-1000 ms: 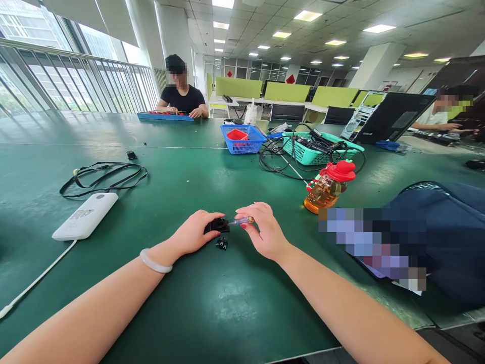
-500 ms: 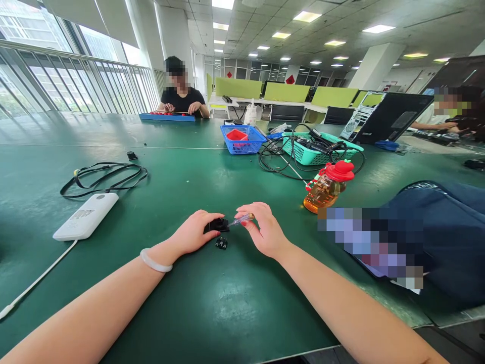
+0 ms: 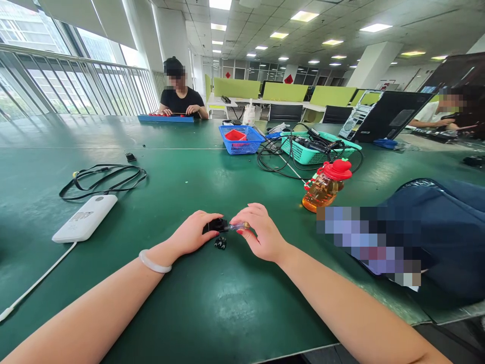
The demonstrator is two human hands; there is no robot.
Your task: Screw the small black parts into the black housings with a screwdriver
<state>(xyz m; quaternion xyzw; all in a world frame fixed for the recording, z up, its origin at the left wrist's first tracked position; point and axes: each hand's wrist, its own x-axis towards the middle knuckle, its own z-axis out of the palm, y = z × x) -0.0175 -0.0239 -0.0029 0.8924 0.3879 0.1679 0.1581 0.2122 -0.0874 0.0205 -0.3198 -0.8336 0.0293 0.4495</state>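
Note:
My left hand is closed around a small black plastic part, holding it down on the green table. Between the thumb and fingers of my right hand is a screwdriver with a clear purplish handle. It lies nearly level and points left, its tip end at the black part; whether the tip sits in a screw cannot be made out. Just below, apart from both hands, a small black piece with metal prongs rests on the table.
A white power bank and a coiled black cable lie to the left. Beyond my right hand stand a red-capped bottle, a blue basket and a green basket of cables. A dark blue bag lies right. Two people sit farther off.
My right hand has shifted slightly left, its fingers now farther forward along the screwdriver, which lies more level. My left hand keeps its hold on the black part.

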